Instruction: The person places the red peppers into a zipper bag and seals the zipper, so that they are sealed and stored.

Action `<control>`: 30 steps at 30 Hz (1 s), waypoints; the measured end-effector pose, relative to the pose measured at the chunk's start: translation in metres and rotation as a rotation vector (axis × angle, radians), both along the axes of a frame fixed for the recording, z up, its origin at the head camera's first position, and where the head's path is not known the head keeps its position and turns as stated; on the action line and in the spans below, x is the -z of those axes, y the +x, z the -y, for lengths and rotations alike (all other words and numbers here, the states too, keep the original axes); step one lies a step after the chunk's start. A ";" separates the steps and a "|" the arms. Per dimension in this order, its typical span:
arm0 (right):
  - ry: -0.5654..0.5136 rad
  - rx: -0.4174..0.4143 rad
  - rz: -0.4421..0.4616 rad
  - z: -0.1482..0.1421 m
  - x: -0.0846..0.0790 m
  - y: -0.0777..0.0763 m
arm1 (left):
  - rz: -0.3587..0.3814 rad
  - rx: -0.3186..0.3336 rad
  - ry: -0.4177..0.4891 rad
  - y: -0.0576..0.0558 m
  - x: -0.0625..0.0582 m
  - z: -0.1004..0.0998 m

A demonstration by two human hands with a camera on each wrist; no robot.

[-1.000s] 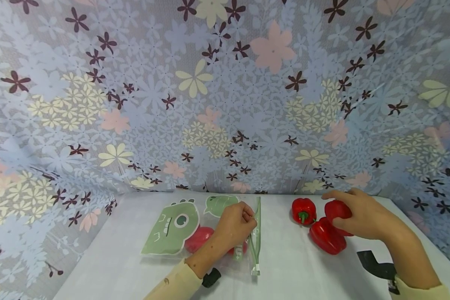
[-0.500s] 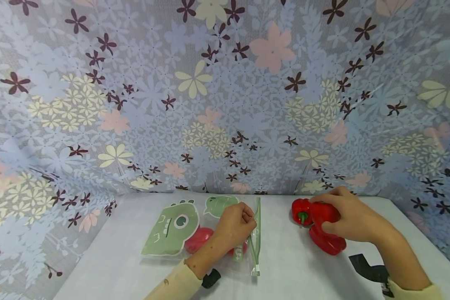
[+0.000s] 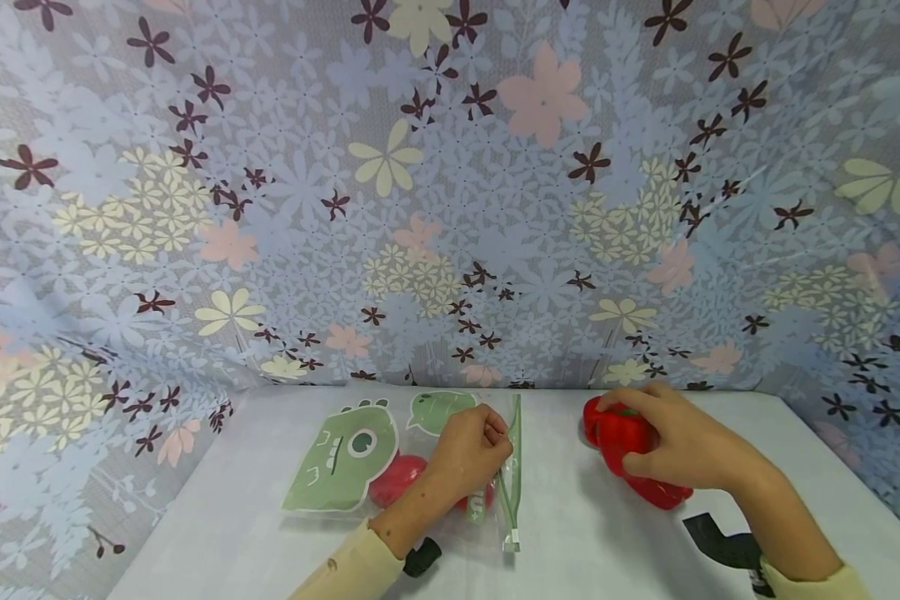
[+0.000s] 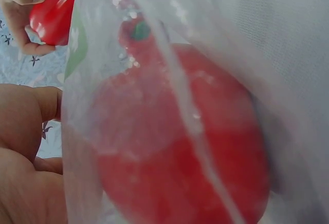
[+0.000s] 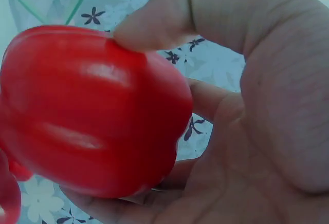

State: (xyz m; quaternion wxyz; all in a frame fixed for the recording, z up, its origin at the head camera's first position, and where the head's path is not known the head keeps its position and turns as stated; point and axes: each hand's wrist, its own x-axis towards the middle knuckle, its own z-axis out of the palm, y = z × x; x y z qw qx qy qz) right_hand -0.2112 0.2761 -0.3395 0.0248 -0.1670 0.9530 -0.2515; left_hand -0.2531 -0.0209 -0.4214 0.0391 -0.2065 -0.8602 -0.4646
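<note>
My left hand (image 3: 465, 446) grips the open edge of a clear zip bag (image 3: 330, 475) with green monster prints and a green zip strip. Red bell peppers (image 3: 396, 480) show through its film; one pepper (image 4: 180, 147) with a green stem fills the left wrist view. On the right, my right hand (image 3: 678, 437) holds a glossy red bell pepper (image 5: 97, 111) between thumb and fingers. Behind it, partly covered, is another red pepper (image 3: 591, 417). A further red pepper (image 3: 663, 493) lies below the right hand.
Everything lies on a white-covered table (image 3: 562, 533). A flower-patterned cloth (image 3: 450, 208) rises behind it and along the sides. Black wrist-camera pieces (image 3: 423, 557) stick out beside both forearms.
My right hand has moved left with the held pepper, over the other loose peppers and closer to the bag. The left hand and the bag have stayed in place.
</note>
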 end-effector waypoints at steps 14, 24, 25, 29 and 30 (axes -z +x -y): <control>-0.087 -0.036 -0.122 0.018 0.012 -0.002 | -0.001 -0.004 0.001 0.001 -0.002 0.000; -0.120 -0.059 -0.122 0.035 0.027 -0.006 | 0.024 -0.007 -0.007 0.001 -0.002 0.001; -0.121 -0.061 -0.125 0.037 0.029 -0.006 | 0.022 -0.008 -0.007 0.001 -0.002 0.001; -0.125 -0.068 -0.137 0.044 0.036 -0.008 | 0.011 -0.010 -0.002 0.001 -0.003 0.000; -0.127 -0.070 -0.137 0.045 0.038 -0.009 | 0.011 -0.010 0.000 0.001 -0.003 0.000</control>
